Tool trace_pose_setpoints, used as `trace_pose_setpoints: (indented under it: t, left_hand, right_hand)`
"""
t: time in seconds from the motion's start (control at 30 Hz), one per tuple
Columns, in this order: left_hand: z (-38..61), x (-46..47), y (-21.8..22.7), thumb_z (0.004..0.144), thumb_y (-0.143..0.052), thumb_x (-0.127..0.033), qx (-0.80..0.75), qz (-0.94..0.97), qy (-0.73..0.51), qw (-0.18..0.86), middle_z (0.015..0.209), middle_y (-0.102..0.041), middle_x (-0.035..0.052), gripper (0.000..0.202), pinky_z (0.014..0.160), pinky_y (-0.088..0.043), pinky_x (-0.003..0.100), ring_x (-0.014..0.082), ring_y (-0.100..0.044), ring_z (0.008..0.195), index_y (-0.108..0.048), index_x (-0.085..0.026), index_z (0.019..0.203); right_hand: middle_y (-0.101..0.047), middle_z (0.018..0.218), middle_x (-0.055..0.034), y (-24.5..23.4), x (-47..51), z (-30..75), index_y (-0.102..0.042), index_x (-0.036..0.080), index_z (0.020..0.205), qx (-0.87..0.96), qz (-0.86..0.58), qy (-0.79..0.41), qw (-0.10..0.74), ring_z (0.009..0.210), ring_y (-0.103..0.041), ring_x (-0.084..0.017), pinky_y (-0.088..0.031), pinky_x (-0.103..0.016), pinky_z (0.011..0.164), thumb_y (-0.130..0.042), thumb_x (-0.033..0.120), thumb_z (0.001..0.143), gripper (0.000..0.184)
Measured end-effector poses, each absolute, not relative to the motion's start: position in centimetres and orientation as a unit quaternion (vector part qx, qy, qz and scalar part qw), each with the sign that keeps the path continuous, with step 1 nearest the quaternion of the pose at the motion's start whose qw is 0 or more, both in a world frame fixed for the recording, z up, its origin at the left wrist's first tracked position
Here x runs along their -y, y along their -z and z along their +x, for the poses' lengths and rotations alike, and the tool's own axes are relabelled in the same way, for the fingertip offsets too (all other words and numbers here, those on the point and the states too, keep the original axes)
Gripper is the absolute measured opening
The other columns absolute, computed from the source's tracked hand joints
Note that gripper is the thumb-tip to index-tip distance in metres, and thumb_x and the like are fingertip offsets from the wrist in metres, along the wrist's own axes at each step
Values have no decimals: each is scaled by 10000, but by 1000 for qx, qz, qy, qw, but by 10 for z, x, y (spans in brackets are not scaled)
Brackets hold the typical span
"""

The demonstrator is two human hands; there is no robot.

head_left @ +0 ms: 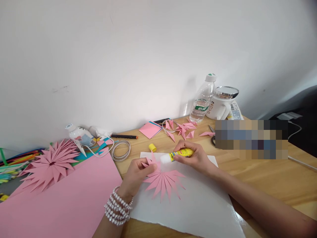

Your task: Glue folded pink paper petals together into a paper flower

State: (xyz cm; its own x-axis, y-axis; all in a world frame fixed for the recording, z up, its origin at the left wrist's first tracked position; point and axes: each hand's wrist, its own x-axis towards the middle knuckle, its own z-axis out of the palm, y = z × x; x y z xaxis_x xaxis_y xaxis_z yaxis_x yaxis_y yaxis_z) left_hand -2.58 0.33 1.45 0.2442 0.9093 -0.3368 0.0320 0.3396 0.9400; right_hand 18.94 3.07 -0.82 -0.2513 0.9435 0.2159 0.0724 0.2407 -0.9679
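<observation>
My right hand [195, 157] is closed round a yellow glue stick [177, 154], its white tip pointing left at a folded pink paper petal [150, 162]. My left hand [136, 175], with pearl bracelets at the wrist, pinches that petal just above a half-made pink paper flower [163, 181]. The flower fans out on a white sheet [198, 205] lying on the wooden desk [272, 175]. The glue stick's yellow cap [152, 147] stands on the desk just behind the sheet.
A finished pink flower [51, 163] and a large pink sheet [61, 201] lie at left. Loose pink petals [183, 129], pink squares [150, 129], a pen [123, 136], a coiled white cable [121, 150], a small bottle [80, 135], water bottle [202, 99] and white mug [220, 104] line the wall.
</observation>
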Motion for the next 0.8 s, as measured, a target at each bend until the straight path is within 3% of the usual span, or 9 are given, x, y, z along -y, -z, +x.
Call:
trace_pose_setpoints:
  t: [0.17,0.5,0.8]
  left_hand:
    - [-27,-5,-11,652,-693,-367,-507,499,-338,616,493,-379,-61,296,453,-183,195,44,-272,463,-563,-111,579]
    - [-24,-4,-12,638,-699,-387,-503,496,-342,619,542,-501,-15,297,500,-299,217,87,-413,507,-584,-116,598]
    - [-24,-4,-10,647,-698,-368,-499,498,-345,620,506,-443,-37,301,477,-247,206,65,-345,481,-555,-118,561]
  right_hand:
    - [-490,606,16,9,-29,185,-583,166,740,648,-381,-501,429,525,-368,-86,-307,-220,480,-678,404,676,264]
    - [-538,642,5,9,-38,191,-601,165,724,599,-455,-495,435,545,-413,-98,-321,-223,492,-677,445,650,300]
    - [-544,623,6,6,-34,187,-610,166,698,615,-443,-515,401,564,-434,-106,-339,-223,506,-692,428,632,282]
